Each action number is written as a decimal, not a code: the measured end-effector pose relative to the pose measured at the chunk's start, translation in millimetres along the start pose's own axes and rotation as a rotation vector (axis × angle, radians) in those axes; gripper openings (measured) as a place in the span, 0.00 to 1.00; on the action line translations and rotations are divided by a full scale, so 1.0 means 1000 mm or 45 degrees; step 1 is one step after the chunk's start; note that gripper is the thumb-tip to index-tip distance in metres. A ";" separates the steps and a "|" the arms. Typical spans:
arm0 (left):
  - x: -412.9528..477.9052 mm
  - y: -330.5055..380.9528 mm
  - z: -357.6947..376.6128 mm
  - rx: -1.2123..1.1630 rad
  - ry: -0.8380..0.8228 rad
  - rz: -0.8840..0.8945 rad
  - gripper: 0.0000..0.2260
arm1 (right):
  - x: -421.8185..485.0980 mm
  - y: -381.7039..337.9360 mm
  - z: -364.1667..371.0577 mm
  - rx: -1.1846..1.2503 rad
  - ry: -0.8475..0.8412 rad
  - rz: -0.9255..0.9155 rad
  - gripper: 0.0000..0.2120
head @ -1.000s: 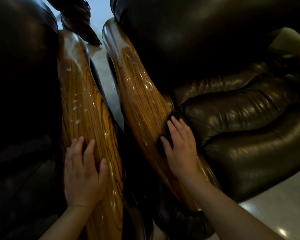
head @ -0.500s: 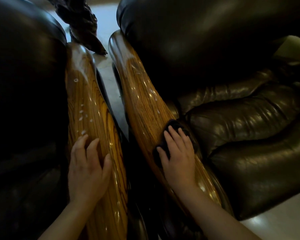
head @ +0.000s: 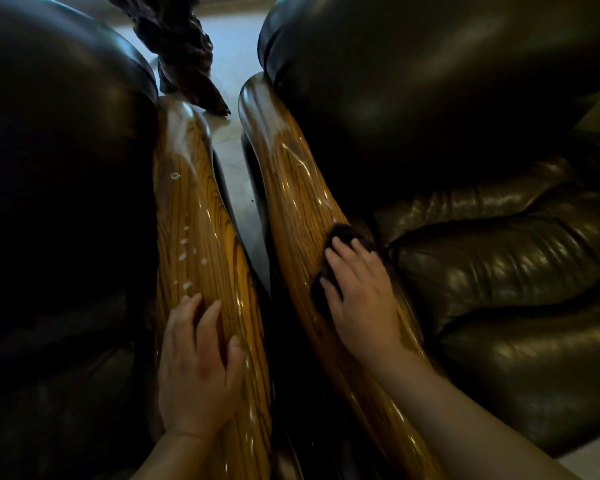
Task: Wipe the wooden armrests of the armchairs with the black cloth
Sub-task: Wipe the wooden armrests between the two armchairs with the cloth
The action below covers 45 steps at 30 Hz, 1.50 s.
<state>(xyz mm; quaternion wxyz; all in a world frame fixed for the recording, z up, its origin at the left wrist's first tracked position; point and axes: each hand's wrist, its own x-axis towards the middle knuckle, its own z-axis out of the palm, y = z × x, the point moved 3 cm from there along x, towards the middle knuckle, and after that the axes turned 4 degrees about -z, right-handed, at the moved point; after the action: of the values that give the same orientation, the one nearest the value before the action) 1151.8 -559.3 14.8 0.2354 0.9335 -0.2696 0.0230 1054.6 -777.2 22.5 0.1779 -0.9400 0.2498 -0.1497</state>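
Observation:
Two glossy wooden armrests run side by side up the middle of the view. The left armrest [head: 191, 216] carries several small white droplets. My left hand [head: 198, 368] lies flat on its near part, fingers spread, holding nothing. My right hand [head: 361, 296] presses the black cloth [head: 343, 233] onto the right armrest [head: 291, 181], about halfway along it. Most of the cloth is hidden under my palm; only its dark edges show beyond my fingertips and thumb side.
The dark leather armchair [head: 499, 265] on the right has a shiny padded seat and back. Another dark leather armchair [head: 56, 168] fills the left. A narrow strip of pale floor [head: 236, 168] runs between the armrests, with a dark carved wooden object [head: 181, 53] at its far end.
My right hand has slid the black cloth a little farther up the right armrest. My left hand stays flat on the left armrest. The view has tilted so the armrests sit lower in frame.

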 end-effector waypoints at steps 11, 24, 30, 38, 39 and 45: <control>0.002 -0.001 0.002 0.008 -0.047 -0.062 0.23 | 0.022 -0.010 0.001 -0.015 -0.017 -0.016 0.22; 0.004 0.004 -0.001 0.031 -0.031 -0.063 0.25 | 0.038 -0.008 0.005 -0.018 0.051 0.075 0.22; 0.005 0.006 -0.004 0.018 -0.068 -0.065 0.27 | -0.003 0.013 0.003 -0.024 -0.071 -0.365 0.21; 0.005 0.005 -0.002 0.021 -0.030 -0.042 0.25 | 0.088 -0.006 0.006 -0.013 0.032 0.092 0.22; 0.005 0.005 -0.002 0.025 -0.033 -0.043 0.25 | 0.084 -0.011 0.007 -0.026 0.002 0.022 0.22; 0.005 0.003 -0.002 0.031 -0.027 -0.021 0.25 | 0.000 0.014 0.000 -0.078 -0.173 -0.455 0.23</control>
<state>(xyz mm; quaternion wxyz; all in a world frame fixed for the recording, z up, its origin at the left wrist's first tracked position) 1154.6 -563.4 19.0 0.2213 0.9386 -0.2642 0.0143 1048.2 -788.5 16.9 0.1362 -0.9823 0.0709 -0.1073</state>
